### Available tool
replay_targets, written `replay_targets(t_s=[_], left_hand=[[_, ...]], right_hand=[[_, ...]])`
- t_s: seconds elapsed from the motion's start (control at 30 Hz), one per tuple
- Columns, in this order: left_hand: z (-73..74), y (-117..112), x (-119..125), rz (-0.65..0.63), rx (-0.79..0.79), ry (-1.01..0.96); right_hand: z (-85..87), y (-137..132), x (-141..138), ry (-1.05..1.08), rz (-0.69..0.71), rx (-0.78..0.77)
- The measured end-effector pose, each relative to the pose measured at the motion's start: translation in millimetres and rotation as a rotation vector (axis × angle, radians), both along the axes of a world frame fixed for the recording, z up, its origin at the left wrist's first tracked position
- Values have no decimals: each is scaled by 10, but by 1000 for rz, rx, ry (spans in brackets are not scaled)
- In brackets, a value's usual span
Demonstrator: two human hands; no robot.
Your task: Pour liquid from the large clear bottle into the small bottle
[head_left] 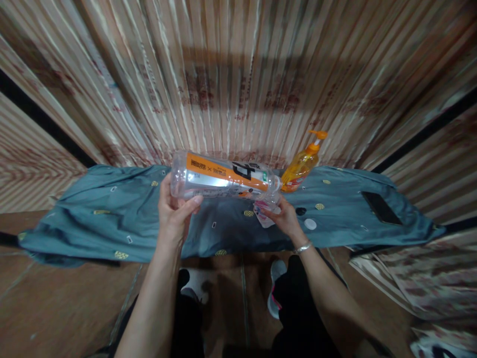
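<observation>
My left hand grips the base end of a clear plastic bottle with an orange label, held sideways above a table covered in blue-grey cloth. My right hand is closed at the bottle's neck end, fingers around the mouth, with a small pink and white packet partly hidden under them. A silver bracelet sits on my right wrist.
An orange pump bottle stands on the cloth just behind the bottle's neck. A white cap and a dark round spot lie right of my right hand. A black phone rests at the cloth's right end. Striped wall panels stand behind.
</observation>
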State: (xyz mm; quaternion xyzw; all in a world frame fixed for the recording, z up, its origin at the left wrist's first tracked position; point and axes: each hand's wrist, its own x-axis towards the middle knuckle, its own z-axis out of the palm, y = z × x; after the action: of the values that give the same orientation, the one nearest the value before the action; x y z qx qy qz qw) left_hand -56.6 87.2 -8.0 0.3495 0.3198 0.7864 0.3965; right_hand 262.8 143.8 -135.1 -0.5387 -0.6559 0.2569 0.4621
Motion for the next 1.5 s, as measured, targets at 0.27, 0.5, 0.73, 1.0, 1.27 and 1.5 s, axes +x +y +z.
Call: replay_targets(t_s=[0.27, 0.5, 0.73, 1.0, 1.27, 1.5], left_hand=[[-13, -11, -9, -8, 6, 26], [2, -20, -13, -7, 13, 28], [16, -41, -4, -2, -6, 33], [7, -30, 0, -2, 0, 15], [27, -46, 5, -1, -7, 42], [46, -51, 18, 1, -15, 20]], right_hand=[[27, -10, 0, -16, 8, 10], [4, -10, 0, -37, 0, 16], [38, -22, -9, -29, 2, -2], [57, -31, -27, 14, -2, -17], [47, -22, -21, -5, -3, -10], [69, -33, -10, -5, 18, -6]])
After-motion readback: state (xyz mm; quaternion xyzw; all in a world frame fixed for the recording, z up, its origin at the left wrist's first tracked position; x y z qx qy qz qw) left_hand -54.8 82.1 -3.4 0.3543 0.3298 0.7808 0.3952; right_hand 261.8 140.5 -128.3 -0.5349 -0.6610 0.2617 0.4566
